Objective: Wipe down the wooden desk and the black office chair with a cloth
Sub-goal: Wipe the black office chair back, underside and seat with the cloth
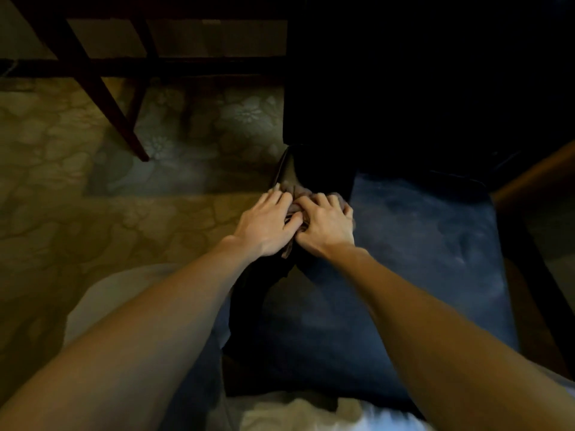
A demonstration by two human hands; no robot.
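Note:
The black office chair (pixel 420 259) fills the right half of the head view, its dusty seat below me and its dark backrest above. Its left armrest (pixel 287 172) curves down past the seat's edge. A brownish cloth (pixel 298 194) is bunched on that armrest. My left hand (pixel 267 225) and my right hand (pixel 326 225) lie side by side on the cloth, fingers curled into its folds, pressing it onto the armrest. Most of the cloth is hidden under the hands.
Dark wooden legs and rails (pixel 102 88) of a piece of furniture stand on the patterned floor (pixel 93 197) at the upper left. A wooden edge (pixel 535 178) shows at the right. Light clothing (pixel 295 412) is at the bottom.

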